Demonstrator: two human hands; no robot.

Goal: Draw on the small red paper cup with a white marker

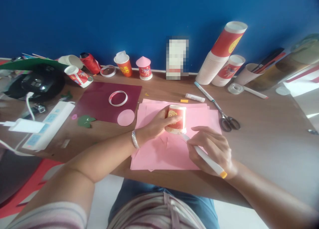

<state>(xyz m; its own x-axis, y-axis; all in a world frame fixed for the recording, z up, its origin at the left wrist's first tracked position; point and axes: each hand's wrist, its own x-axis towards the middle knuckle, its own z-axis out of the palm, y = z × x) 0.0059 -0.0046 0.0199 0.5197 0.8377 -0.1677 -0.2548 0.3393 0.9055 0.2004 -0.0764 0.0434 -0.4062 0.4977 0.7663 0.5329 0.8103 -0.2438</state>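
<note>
"So, what is each hand doing?"

"The left hand is wrapped tight around a red paper cup, with its thumb across the front. The right hand pinches a white marker with an orange end."

"Where is the cup?"

"It's held up over the pink paper stack. The marker's tip is just beside the cup's white lower edge. I can't tell if they touch."

"What's around the pink paper?"

"At its far edge are a small orange cap and a white tube. The scissors are just to its right. To its left, a pink paper circle lies partly on a dark red sheet."

"Which step is this?"

"It looks like colouring the cup's edge. I think the next move needs the left hand to turn the cup a bit, while the right hand presses softly."
</note>
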